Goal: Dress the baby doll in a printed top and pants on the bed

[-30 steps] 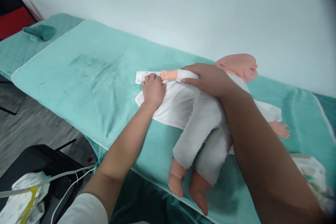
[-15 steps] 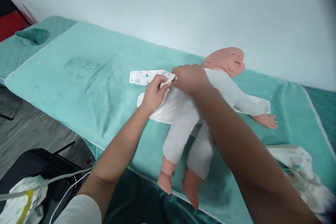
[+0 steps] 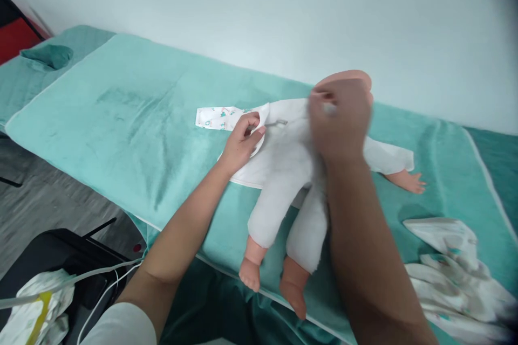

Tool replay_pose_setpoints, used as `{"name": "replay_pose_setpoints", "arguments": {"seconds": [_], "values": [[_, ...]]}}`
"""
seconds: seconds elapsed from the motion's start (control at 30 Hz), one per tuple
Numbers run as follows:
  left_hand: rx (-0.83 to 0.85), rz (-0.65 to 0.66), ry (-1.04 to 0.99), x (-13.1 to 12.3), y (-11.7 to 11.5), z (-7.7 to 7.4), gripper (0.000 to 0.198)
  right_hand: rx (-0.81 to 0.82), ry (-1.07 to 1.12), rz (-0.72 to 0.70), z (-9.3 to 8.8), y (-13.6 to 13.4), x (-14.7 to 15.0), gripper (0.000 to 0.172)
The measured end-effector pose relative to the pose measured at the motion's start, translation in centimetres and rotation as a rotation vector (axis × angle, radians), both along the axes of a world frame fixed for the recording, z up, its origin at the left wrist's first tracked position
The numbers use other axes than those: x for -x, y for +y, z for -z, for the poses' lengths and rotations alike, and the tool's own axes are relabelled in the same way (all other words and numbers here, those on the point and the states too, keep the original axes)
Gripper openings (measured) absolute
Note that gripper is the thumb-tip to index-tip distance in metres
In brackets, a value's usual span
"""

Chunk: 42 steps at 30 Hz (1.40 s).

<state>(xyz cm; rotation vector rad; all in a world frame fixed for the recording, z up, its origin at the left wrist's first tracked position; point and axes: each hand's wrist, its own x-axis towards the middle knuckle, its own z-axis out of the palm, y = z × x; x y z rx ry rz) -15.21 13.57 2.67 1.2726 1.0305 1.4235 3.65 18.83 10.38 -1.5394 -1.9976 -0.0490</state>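
A baby doll (image 3: pixel 277 172) with a soft white body lies on its back, its feet toward me and its head turned right. Beside its left-hand side in view, a white baby top (image 3: pixel 218 117) spreads out, one sleeve printed with small green and pink figures. My left hand (image 3: pixel 243 143) pinches the folded edge of that top between thumb and fingers. A short tie (image 3: pixel 279 122) lies on the doll's chest. My right hand (image 3: pixel 340 116), blurred by motion, is raised over the doll's shoulder and hides most of its head; its fingers look partly curled, their hold unclear.
A green sheet (image 3: pixel 133 108) covers the bed along the white wall. Crumpled printed baby clothes (image 3: pixel 453 275) lie at right. On a black chair (image 3: pixel 65 242) at lower left are more printed cloth (image 3: pixel 48 302) and white cables (image 3: pixel 97 269). A red and black chair (image 3: pixel 18 35) stands far left.
My right hand has left the top's edge and moved right and up, in front of the doll's head. My left hand stays at the edge, and the tie on the chest now shows.
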Motion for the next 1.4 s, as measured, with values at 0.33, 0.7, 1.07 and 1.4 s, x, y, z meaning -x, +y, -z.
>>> {"name": "replay_pose_setpoints", "arguments": {"seconds": [0.33, 0.7, 1.07, 1.4], "values": [[-0.016, -0.108, -0.04, -0.7, 1.4, -1.4, 0.028, 0.397, 0.08, 0.571, 2.1, -3.2, -7.0, 0.055], [-0.003, -0.043, 0.08, -3.9, 3.0, -3.8, 0.027, 0.42, 0.185, 0.41, 2.4, -4.3, -7.2, 0.057], [-0.069, -0.167, 0.507, -2.7, 4.4, -6.3, 0.013, 0.264, 0.58, -0.125, 6.5, -3.0, -5.9, 0.052], [-0.029, 0.217, 0.81, -4.5, -1.9, -12.0, 0.021, 0.276, 0.606, -0.128, 6.4, -2.8, -5.9, 0.049]]}}
